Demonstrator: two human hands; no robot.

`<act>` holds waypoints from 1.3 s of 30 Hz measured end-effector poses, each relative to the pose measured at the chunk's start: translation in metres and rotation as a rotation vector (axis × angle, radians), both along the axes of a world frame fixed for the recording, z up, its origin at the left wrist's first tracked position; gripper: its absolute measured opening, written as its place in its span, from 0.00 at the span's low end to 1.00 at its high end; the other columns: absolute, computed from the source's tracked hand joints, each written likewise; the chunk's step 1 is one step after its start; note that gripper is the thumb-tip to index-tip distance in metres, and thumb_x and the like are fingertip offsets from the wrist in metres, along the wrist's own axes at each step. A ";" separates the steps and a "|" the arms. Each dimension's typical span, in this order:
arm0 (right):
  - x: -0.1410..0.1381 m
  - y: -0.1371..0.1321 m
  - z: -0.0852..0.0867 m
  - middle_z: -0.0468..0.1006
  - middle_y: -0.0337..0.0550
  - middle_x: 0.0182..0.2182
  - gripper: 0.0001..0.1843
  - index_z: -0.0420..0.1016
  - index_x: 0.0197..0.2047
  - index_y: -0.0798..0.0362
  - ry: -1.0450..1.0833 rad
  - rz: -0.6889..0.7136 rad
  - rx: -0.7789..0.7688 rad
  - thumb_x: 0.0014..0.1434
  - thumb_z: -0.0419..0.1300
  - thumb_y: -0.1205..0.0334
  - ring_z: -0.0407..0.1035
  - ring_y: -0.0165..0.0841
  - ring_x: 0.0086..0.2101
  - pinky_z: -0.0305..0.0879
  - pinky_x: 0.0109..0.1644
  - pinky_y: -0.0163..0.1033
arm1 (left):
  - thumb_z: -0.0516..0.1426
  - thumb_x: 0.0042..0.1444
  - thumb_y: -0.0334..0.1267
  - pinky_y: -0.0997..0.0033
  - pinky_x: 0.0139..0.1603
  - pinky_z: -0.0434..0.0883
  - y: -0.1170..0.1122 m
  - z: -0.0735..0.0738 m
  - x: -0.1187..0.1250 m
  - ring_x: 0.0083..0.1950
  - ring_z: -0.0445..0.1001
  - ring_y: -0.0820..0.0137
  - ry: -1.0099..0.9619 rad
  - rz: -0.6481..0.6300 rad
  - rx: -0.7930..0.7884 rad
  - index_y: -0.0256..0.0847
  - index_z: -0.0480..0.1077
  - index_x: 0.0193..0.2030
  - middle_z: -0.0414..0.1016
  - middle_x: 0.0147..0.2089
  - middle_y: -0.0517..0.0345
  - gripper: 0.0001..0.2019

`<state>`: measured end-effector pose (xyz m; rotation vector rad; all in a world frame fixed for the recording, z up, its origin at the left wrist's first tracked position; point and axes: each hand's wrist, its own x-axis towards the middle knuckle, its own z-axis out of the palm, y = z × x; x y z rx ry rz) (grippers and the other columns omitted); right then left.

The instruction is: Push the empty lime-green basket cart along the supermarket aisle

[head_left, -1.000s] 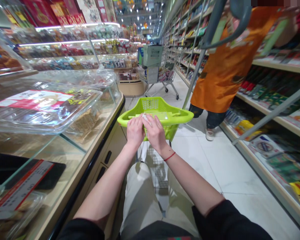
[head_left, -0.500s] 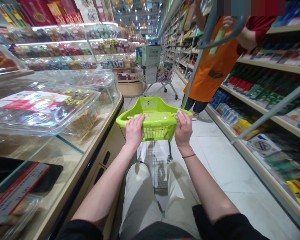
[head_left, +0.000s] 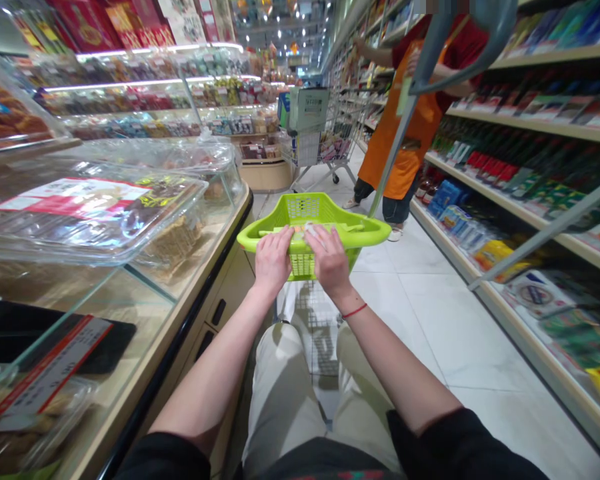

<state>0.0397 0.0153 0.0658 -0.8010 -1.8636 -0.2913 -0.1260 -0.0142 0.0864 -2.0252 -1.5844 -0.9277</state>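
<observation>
A bright green shopping cart (head_left: pixel 373 232) stands right in front of me. My left hand (head_left: pixel 273 261) is closed over the left part of its near handle rim. My right hand (head_left: pixel 331 261), with a red string at the wrist, rests close beside the left one at the rim's middle. A crumpled white tissue (head_left: pixel 309 227) shows at its fingertips, pressed against the handle. The hands partly cover a label panel on the handle.
At left runs a wooden display counter (head_left: pixel 200 280) with plastic-packed food (head_left: pixel 80 207). A metal cart with boxes (head_left: pixel 307 110) stands ahead. A person in an orange apron (head_left: pixel 400 133) stands at the stocked right shelves (head_left: pixel 520 193). A blurred grey pole (head_left: pixel 394 143) slants upward.
My right hand has slid left along the handle with the tissue, from the right end to the middle. The left hand stays in place. The person in orange has shifted slightly left.
</observation>
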 end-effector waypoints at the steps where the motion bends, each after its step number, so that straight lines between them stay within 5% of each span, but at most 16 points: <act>1: 0.015 0.005 -0.002 0.77 0.53 0.60 0.24 0.78 0.58 0.53 0.045 -0.033 0.001 0.70 0.45 0.72 0.68 0.37 0.63 0.56 0.74 0.56 | 0.52 0.55 0.24 0.56 0.65 0.65 0.000 0.000 -0.001 0.61 0.75 0.59 -0.001 -0.003 -0.007 0.39 0.67 0.66 0.74 0.66 0.48 0.30; 5: 0.075 0.023 -0.006 0.79 0.55 0.56 0.20 0.79 0.55 0.53 0.231 -0.226 -0.053 0.71 0.47 0.66 0.71 0.41 0.60 0.58 0.72 0.61 | 0.52 0.55 0.24 0.55 0.66 0.64 0.000 0.001 0.000 0.62 0.74 0.58 -0.009 -0.009 -0.020 0.40 0.67 0.67 0.73 0.67 0.48 0.31; 8: 0.093 0.027 -0.003 0.79 0.56 0.55 0.20 0.79 0.54 0.53 0.301 -0.272 -0.086 0.71 0.48 0.64 0.71 0.42 0.59 0.59 0.71 0.61 | 0.52 0.55 0.24 0.54 0.66 0.64 0.001 0.001 0.006 0.62 0.74 0.57 -0.021 -0.004 -0.023 0.41 0.67 0.67 0.73 0.67 0.49 0.31; 17: 0.003 -0.003 0.011 0.79 0.54 0.57 0.23 0.78 0.58 0.54 0.100 -0.055 -0.083 0.71 0.46 0.70 0.70 0.40 0.60 0.58 0.73 0.59 | 0.51 0.55 0.23 0.56 0.66 0.64 0.000 -0.001 0.011 0.61 0.74 0.59 -0.020 -0.004 0.017 0.38 0.68 0.65 0.74 0.66 0.48 0.29; 21: -0.008 -0.008 0.016 0.78 0.54 0.59 0.22 0.78 0.58 0.54 -0.027 0.029 -0.023 0.71 0.47 0.71 0.70 0.39 0.61 0.60 0.72 0.54 | 0.51 0.55 0.23 0.56 0.66 0.65 -0.001 -0.001 0.010 0.60 0.75 0.59 -0.016 0.006 0.018 0.38 0.68 0.65 0.75 0.65 0.47 0.29; 31: 0.091 0.029 0.005 0.81 0.56 0.52 0.18 0.81 0.50 0.53 0.336 -0.277 -0.064 0.72 0.50 0.62 0.74 0.42 0.55 0.63 0.69 0.60 | 0.51 0.55 0.23 0.54 0.65 0.65 -0.001 0.002 0.009 0.62 0.74 0.58 -0.012 -0.007 -0.011 0.38 0.68 0.66 0.74 0.66 0.47 0.30; 34: 0.073 0.025 0.004 0.81 0.56 0.52 0.19 0.81 0.51 0.53 0.380 -0.248 -0.093 0.72 0.49 0.63 0.73 0.41 0.56 0.64 0.68 0.58 | 0.51 0.54 0.22 0.54 0.65 0.65 -0.001 0.001 0.012 0.61 0.75 0.58 -0.012 0.001 0.001 0.38 0.68 0.66 0.74 0.66 0.46 0.31; 39: 0.006 -0.002 0.011 0.80 0.55 0.55 0.22 0.80 0.55 0.54 0.228 -0.054 -0.113 0.71 0.46 0.70 0.72 0.39 0.58 0.59 0.72 0.58 | 0.52 0.55 0.22 0.55 0.66 0.65 0.000 -0.003 0.014 0.61 0.75 0.59 -0.001 0.007 0.037 0.38 0.67 0.65 0.75 0.66 0.47 0.30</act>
